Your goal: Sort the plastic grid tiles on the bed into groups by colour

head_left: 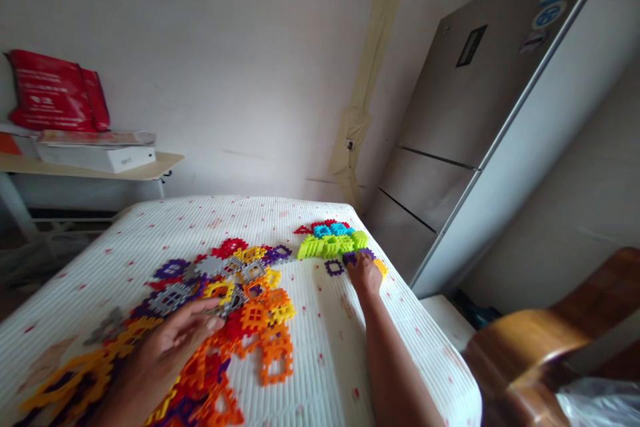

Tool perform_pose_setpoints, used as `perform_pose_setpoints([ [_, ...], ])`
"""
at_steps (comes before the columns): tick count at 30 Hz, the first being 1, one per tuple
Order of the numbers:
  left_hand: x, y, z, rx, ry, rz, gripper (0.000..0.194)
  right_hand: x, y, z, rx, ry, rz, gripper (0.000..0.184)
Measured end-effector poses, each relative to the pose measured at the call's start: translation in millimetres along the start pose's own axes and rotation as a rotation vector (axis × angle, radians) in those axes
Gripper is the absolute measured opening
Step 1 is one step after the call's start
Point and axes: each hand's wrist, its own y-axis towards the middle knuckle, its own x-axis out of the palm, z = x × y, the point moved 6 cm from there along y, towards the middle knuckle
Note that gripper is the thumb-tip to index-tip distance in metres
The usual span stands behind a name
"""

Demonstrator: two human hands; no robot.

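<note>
A mixed heap of plastic interlocking building pieces [255, 315] in orange, red, yellow, grey and purple covers the left and middle of the bed-like surface. Over this heap is my left hand [173, 340], its thumb and forefinger closing at the near edge of a grey piece [234, 300]. My right hand [364, 272] reaches farther out, fingers curled down on a purple piece [354, 256]; the fingertips are partly hidden. Just left of it lies a flat purple square frame [335, 267]. A yellow piece [381, 269] shows to its right. Lime green pieces [330, 246] sit grouped behind it.
Blue pieces [331, 229] and red ones lie behind the green group. The white, red-dotted cover [320, 347] spreads over the surface. A refrigerator [440, 113] stands at right, near a wooden chair [530, 340]. A side table [100, 170] at left bears a red bag [57, 93].
</note>
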Motion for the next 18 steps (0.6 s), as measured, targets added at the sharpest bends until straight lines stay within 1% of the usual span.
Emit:
perform_pose_setpoints([
  [5, -1.8, -2.7, 6.4, -0.019, -0.028, 0.035, 0.055, 4.4, 0.2, 0.0, -0.014, -0.012, -0.011, 0.026],
  [7, -4.4, -3.1, 6.8, -0.018, -0.053, 0.073, 0.055, 6.1, 0.1, 0.1, -0.018, -0.013, -0.007, 0.025],
  [10, -12.8, -4.3, 8.1, 0.039, -0.061, 0.157, 0.052, 7.6, -0.5, -0.9, -0.029, -0.019, -0.007, 0.025],
  [13, -29.1, -6.3, 9.7, 0.117, -0.056, 0.274, 0.042, 5.1, -2.4, -4.0, -0.052, -0.004, 0.019, 0.027],
  [15, -46.4, -7.2, 11.3, 0.177, -0.01, 0.384, 0.035, 1.2, -4.2, -8.1, -0.095, 0.032, 0.076, 0.027],
  [16, -56.8, -7.8, 12.3, 0.206, 0.049, 0.453, 0.034, -0.6, -5.3, -10.8, -0.125, 0.054, 0.109, 0.027],
  [18, -75.9, -7.7, 14.1, 0.233, 0.24, 0.569, 0.033, -2.6, -8.4, -17.1, -0.199, 0.102, 0.176, 0.027],
])
